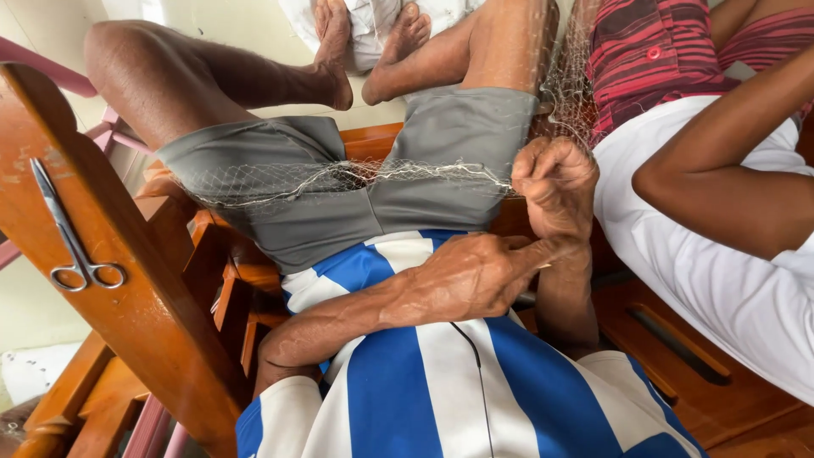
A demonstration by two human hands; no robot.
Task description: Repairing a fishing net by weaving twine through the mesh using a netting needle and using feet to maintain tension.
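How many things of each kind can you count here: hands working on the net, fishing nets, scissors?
Hands on the net: 2 (left hand, right hand)
Fishing net: 1
Scissors: 1, lying on the wooden armrest
Total: 4

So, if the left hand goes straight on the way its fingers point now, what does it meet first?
The left hand points toward the right hand, which grips the bunched fishing net. It would probably meet the right hand's wrist first, as the fingertips look almost against it already; depth is unclear.
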